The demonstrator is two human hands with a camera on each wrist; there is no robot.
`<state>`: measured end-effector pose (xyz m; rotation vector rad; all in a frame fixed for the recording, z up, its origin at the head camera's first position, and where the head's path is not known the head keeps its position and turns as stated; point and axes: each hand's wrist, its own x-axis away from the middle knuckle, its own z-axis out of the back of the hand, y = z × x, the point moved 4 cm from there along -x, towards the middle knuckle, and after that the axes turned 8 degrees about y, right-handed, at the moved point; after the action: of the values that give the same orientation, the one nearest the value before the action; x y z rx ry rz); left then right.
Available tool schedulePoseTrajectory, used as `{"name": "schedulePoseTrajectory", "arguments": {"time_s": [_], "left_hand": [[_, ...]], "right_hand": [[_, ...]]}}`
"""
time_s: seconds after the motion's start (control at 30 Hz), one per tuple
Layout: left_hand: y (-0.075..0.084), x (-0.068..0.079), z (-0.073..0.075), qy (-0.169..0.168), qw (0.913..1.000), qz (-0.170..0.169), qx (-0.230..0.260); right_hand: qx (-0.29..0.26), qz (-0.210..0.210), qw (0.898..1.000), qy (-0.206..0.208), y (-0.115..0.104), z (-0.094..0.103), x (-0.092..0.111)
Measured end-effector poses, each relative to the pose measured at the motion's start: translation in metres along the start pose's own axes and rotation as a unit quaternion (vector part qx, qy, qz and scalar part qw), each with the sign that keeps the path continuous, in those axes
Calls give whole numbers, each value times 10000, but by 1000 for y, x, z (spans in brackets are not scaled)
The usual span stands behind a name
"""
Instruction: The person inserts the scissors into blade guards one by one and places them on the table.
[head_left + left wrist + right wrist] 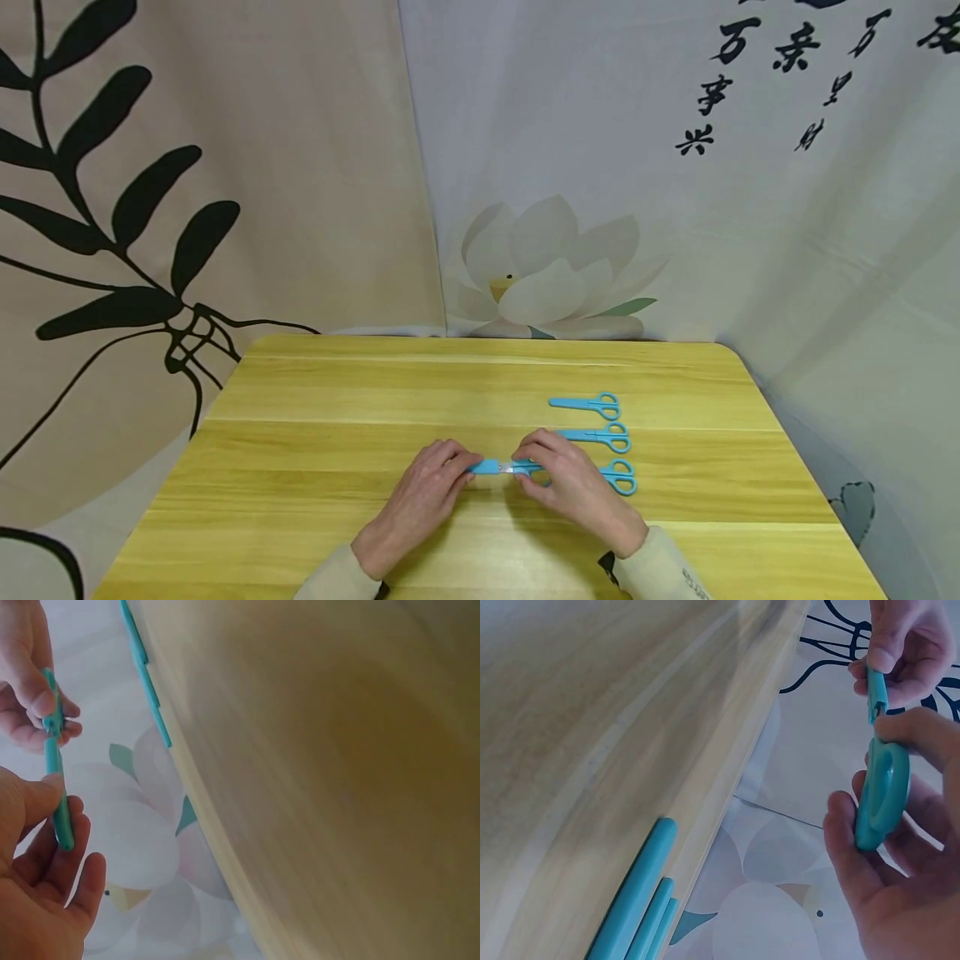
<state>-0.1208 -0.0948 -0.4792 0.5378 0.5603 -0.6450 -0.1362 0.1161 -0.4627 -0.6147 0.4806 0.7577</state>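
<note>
A pair of blue scissors (868,814) is held above the table, its blades partly inside a blue blade cover (486,467). My left hand (423,493) pinches the cover between thumb and fingers near its closed tip. By the handles, my right hand (573,485) grips the scissors, thumb on top and fingers beneath in the right wrist view. A short stretch of silver blade (506,468) shows between cover and handles. Both hands face each other, with the scissors lying in line between them.
Three more blue covered scissors lie in a column at the right: a far pair (585,405), a middle pair (600,435) and a near pair (619,478), partly behind my right hand. The wooden table (337,400) ends at a printed curtain (315,167).
</note>
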Motion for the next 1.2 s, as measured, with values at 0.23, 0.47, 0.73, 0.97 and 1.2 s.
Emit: {"name": "schedulePoseTrajectory", "arguments": {"time_s": [0.23,0.47,0.73,0.97,1.2], "left_hand": [[1,-1,0,77,10000,-62,-13],[3,-3,1,137,9998,-136,8],[2,-3,0,67,9999,-94,36],[2,-3,-2,35,9999,-23,127],[2,-3,-3,-37,9999,20,130]], "right_hand": [[-122,-132,9998,-123,0,0,0],[-143,-218,9995,-190,1,-1,0],[-128,-192,9996,-165,1,-1,-1],[-92,-88,9999,-90,1,-1,-2],[-13,-64,9999,-99,0,-1,-2]]}}
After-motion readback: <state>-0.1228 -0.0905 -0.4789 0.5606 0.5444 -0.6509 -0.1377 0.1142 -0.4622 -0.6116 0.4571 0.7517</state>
